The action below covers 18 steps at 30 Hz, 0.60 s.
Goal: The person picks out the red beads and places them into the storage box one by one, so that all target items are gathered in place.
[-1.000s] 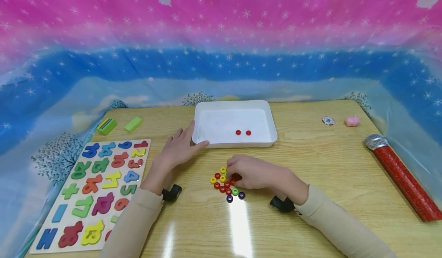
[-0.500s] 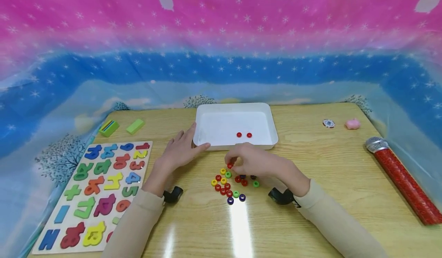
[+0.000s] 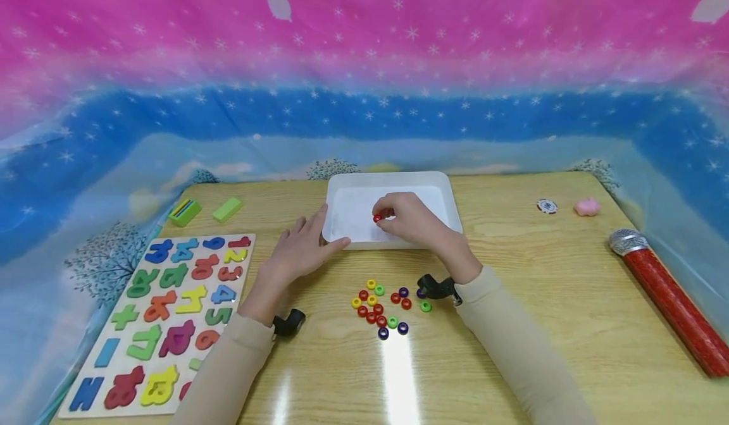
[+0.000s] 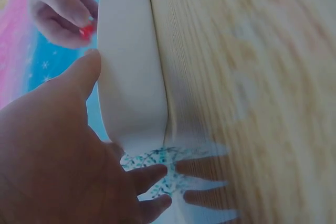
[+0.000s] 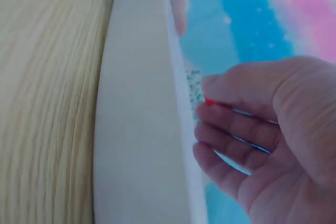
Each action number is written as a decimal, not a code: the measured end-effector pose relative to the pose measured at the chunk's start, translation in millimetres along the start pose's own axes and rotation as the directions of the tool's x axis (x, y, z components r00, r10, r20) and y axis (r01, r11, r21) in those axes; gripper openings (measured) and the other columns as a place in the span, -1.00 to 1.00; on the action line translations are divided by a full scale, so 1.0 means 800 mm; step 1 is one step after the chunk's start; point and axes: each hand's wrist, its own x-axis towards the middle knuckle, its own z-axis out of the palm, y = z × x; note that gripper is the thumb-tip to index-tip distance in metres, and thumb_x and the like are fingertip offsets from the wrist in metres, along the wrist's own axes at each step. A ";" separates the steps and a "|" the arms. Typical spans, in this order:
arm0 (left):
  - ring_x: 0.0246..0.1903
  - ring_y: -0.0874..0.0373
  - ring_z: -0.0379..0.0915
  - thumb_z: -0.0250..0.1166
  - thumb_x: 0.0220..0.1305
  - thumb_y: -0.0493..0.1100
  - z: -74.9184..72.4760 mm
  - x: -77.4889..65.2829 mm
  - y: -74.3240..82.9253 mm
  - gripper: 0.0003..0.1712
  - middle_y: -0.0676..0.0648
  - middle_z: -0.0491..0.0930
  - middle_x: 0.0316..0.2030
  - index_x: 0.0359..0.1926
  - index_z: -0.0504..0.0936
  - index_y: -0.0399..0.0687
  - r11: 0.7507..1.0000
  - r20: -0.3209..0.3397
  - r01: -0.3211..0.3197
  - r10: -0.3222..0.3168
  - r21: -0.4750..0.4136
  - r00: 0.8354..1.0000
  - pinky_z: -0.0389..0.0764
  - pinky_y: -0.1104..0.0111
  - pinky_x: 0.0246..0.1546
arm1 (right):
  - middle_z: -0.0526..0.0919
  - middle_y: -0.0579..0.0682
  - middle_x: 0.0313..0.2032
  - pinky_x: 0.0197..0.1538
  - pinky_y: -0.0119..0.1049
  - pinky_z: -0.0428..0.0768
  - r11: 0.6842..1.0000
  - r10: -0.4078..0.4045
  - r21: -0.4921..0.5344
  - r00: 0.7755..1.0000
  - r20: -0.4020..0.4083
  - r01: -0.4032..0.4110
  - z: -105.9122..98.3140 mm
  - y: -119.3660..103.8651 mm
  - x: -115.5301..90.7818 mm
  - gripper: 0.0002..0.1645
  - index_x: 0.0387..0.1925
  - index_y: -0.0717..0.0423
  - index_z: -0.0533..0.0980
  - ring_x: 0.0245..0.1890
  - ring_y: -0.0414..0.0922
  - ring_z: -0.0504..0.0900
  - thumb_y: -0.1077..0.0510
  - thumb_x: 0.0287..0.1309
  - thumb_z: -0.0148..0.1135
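In the head view my right hand [image 3: 411, 219] is above the white tray [image 3: 342, 188], pinching a red bead [image 3: 377, 218] between thumb and fingertips. The left wrist view also shows that red bead [image 4: 87, 30] at the fingertips, above the tray's rim. My left hand [image 3: 299, 248] touches the tray's near left corner, its fingers straight and spread. Two red beads seen in the tray earlier are mostly hidden behind my right hand. On the table in front of the tray lie loose ring-shaped beads [image 3: 378, 309] in red, yellow, green and dark purple.
A number puzzle board [image 3: 114, 349] lies at the left, with two green blocks [image 3: 228, 209] behind it. To the right are a poker chip [image 3: 547, 206], a small pink pig [image 3: 587, 207] and a red microphone [image 3: 672, 305]. A patterned cloth [image 3: 364, 121] stands behind the table.
My right hand has picked a red bead from the loose beads and carried it forward over the tray. The left hand has stayed at the tray's corner.
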 end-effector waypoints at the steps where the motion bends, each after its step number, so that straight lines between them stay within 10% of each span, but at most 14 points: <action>1: 0.45 -0.14 -0.28 -0.20 -0.02 0.66 0.001 0.000 0.000 0.12 -0.04 -0.11 0.46 0.43 -0.42 0.37 1.000 0.000 -0.001 0.001 -0.001 1.000 -0.14 -0.21 0.34 | 0.64 -0.09 -0.29 -0.15 -0.28 0.56 1.000 0.016 -0.003 1.000 -0.007 -0.016 0.002 0.003 0.005 -0.78 -0.19 0.07 0.62 -0.28 -0.18 0.55 0.20 0.09 0.20; 18: 0.45 -0.12 -0.27 -0.17 -0.01 0.65 0.003 0.000 -0.004 0.12 -0.04 -0.09 0.46 0.43 -0.40 0.36 1.000 -0.010 -0.006 0.005 -0.013 1.000 -0.12 -0.21 0.34 | 0.61 0.02 -0.26 -0.07 -0.19 0.52 0.973 0.118 -0.202 0.993 0.010 -0.114 0.030 0.021 0.039 -0.79 -0.27 0.08 0.65 -0.19 -0.05 0.53 0.27 0.11 0.12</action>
